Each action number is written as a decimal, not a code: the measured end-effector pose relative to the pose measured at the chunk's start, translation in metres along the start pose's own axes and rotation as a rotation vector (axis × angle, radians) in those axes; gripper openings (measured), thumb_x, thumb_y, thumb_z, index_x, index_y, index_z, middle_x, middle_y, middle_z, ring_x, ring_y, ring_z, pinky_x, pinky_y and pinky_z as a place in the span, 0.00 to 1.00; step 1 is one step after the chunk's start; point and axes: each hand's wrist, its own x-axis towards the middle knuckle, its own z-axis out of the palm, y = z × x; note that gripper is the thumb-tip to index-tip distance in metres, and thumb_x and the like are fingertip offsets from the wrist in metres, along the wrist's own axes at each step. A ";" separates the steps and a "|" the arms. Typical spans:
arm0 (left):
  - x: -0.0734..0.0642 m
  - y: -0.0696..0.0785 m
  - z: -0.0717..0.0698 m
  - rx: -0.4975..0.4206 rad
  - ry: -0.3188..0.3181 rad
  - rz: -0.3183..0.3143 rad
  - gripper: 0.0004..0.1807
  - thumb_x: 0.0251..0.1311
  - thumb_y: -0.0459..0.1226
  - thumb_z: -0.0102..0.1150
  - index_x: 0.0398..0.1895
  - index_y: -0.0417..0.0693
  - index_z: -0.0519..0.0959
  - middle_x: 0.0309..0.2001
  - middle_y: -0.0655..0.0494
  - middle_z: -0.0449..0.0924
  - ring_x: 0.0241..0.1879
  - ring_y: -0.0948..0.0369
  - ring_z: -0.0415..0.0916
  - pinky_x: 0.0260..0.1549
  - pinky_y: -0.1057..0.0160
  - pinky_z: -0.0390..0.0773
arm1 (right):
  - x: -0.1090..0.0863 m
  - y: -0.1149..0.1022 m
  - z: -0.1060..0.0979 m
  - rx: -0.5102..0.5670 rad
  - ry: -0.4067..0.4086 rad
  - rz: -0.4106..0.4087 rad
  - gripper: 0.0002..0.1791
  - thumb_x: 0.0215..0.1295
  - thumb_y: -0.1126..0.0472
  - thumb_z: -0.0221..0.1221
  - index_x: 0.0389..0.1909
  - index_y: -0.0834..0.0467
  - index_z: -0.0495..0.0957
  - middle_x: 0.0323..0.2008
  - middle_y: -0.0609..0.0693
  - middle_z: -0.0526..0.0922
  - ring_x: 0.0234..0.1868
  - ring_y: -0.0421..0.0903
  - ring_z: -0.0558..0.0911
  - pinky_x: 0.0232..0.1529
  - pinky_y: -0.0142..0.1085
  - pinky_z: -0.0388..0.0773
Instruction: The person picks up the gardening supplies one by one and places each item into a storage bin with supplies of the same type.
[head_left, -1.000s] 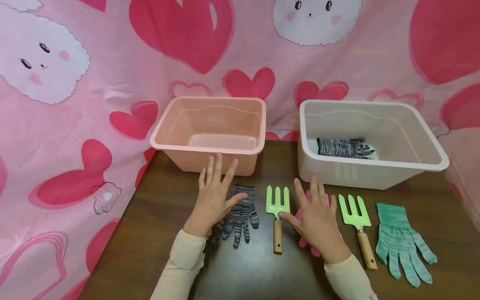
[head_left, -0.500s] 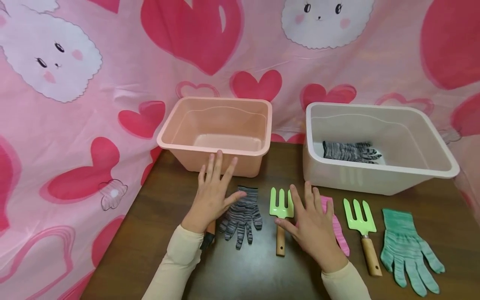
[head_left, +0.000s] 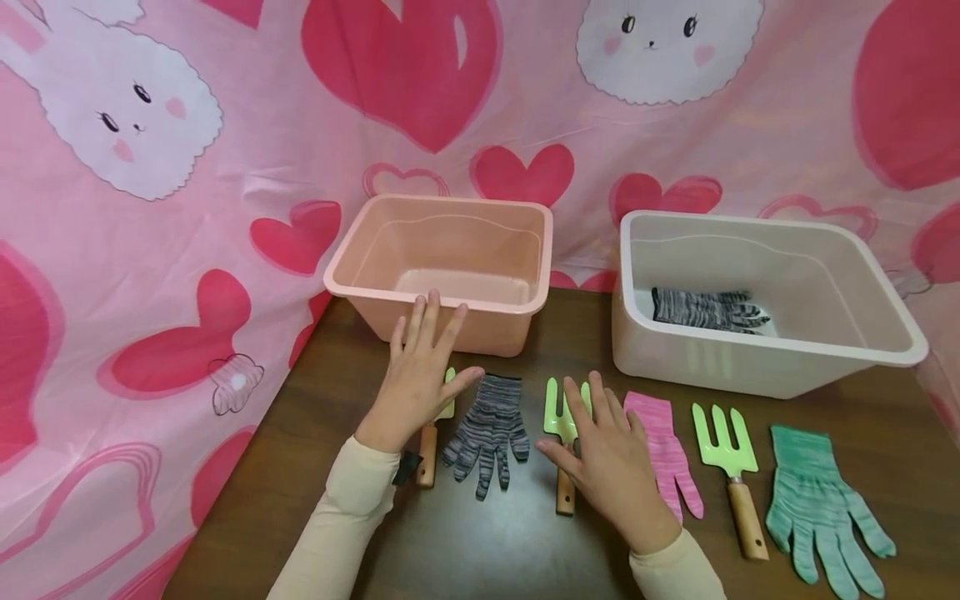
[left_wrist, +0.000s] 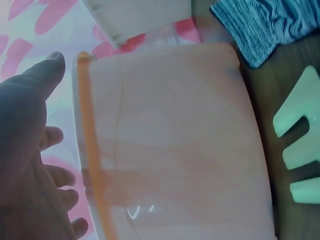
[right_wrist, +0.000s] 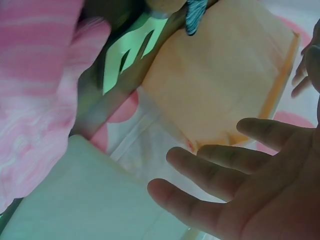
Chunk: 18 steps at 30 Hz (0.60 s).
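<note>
My left hand (head_left: 417, 367), fingers spread, hovers in front of the pink bin (head_left: 442, 305) and holds nothing. Partly behind it lies a hand fork with a wooden handle (head_left: 427, 454), beside a dark grey striped glove (head_left: 491, 429). My right hand (head_left: 611, 454) is also spread and bare, above the table, overlapping a second green hand fork (head_left: 566, 492) and the edge of a pink glove (head_left: 660, 433). Farther right are a third hand fork (head_left: 727, 450) and a green glove (head_left: 813, 492). In the right wrist view the pink glove (right_wrist: 35, 95) looms close to the camera.
A white bin (head_left: 750, 358) stands at the back right, with another dark striped glove (head_left: 705, 309) inside. Both bins back onto a pink curtain (head_left: 285, 100) printed with hearts and rabbits. The table (head_left: 480, 550) is dark wood.
The view has swung slightly left, so the table things sit farther right. Relative to them both hands have shifted left, uncovering the left hand fork and more of the pink glove.
</note>
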 end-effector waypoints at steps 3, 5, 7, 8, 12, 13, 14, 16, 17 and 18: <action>0.002 -0.005 -0.004 0.004 0.013 0.001 0.51 0.63 0.59 0.63 0.82 0.51 0.50 0.80 0.36 0.38 0.78 0.42 0.34 0.71 0.34 0.42 | 0.000 -0.006 0.001 0.006 0.002 -0.015 0.50 0.62 0.34 0.64 0.77 0.57 0.61 0.73 0.68 0.61 0.70 0.68 0.65 0.62 0.72 0.60; 0.003 -0.008 -0.006 0.006 0.020 0.003 0.51 0.62 0.59 0.63 0.82 0.51 0.51 0.79 0.35 0.39 0.78 0.41 0.35 0.70 0.33 0.42 | 0.000 -0.010 0.002 0.011 0.005 -0.028 0.49 0.62 0.35 0.65 0.76 0.58 0.62 0.72 0.67 0.64 0.68 0.67 0.68 0.61 0.69 0.63; 0.004 -0.012 -0.009 0.006 0.029 0.004 0.51 0.62 0.58 0.64 0.82 0.51 0.51 0.79 0.35 0.41 0.78 0.40 0.37 0.69 0.32 0.43 | 0.001 -0.014 0.002 0.018 0.016 -0.047 0.49 0.61 0.36 0.66 0.75 0.60 0.63 0.69 0.67 0.68 0.66 0.66 0.71 0.60 0.66 0.67; 0.005 -0.014 -0.010 0.005 0.034 0.005 0.51 0.62 0.58 0.64 0.81 0.50 0.52 0.79 0.35 0.41 0.78 0.40 0.37 0.69 0.32 0.43 | 0.001 -0.016 0.002 0.023 0.021 -0.057 0.49 0.61 0.37 0.66 0.75 0.61 0.64 0.68 0.67 0.69 0.65 0.65 0.72 0.60 0.65 0.69; 0.009 -0.022 -0.016 -0.004 0.039 -0.006 0.50 0.62 0.57 0.65 0.81 0.50 0.53 0.79 0.34 0.42 0.78 0.41 0.37 0.70 0.33 0.40 | 0.001 -0.023 0.003 0.040 0.030 -0.081 0.47 0.62 0.38 0.66 0.73 0.62 0.66 0.65 0.68 0.72 0.63 0.65 0.74 0.58 0.62 0.72; 0.010 -0.024 -0.017 -0.005 0.042 -0.006 0.50 0.62 0.57 0.65 0.81 0.50 0.53 0.79 0.34 0.43 0.78 0.40 0.38 0.70 0.33 0.40 | 0.001 -0.025 0.003 0.044 0.029 -0.082 0.46 0.63 0.38 0.66 0.73 0.62 0.66 0.65 0.68 0.73 0.63 0.65 0.75 0.58 0.62 0.72; 0.010 -0.026 -0.019 -0.008 0.042 -0.008 0.50 0.62 0.56 0.65 0.81 0.49 0.53 0.78 0.33 0.43 0.78 0.41 0.38 0.70 0.33 0.39 | 0.001 -0.027 0.003 0.046 0.028 -0.083 0.45 0.63 0.38 0.65 0.73 0.62 0.67 0.64 0.68 0.73 0.63 0.65 0.75 0.58 0.61 0.72; 0.012 -0.030 -0.022 -0.004 0.055 -0.003 0.49 0.62 0.55 0.65 0.80 0.48 0.54 0.78 0.32 0.45 0.77 0.40 0.40 0.70 0.33 0.39 | 0.000 -0.031 0.004 0.052 0.034 -0.093 0.43 0.64 0.39 0.65 0.72 0.62 0.69 0.62 0.68 0.75 0.61 0.64 0.76 0.57 0.61 0.73; 0.012 -0.033 -0.024 -0.002 0.065 0.000 0.49 0.62 0.54 0.66 0.80 0.47 0.55 0.77 0.31 0.46 0.77 0.40 0.40 0.70 0.33 0.40 | 0.000 -0.033 0.005 0.057 0.038 -0.098 0.41 0.65 0.40 0.65 0.71 0.62 0.70 0.61 0.67 0.76 0.61 0.64 0.77 0.57 0.61 0.73; 0.013 -0.035 -0.026 0.002 0.074 0.002 0.48 0.62 0.54 0.66 0.80 0.47 0.55 0.77 0.31 0.46 0.77 0.40 0.41 0.70 0.33 0.40 | 0.000 -0.035 0.005 0.062 0.041 -0.102 0.40 0.65 0.41 0.65 0.70 0.61 0.71 0.61 0.66 0.77 0.61 0.63 0.77 0.56 0.61 0.74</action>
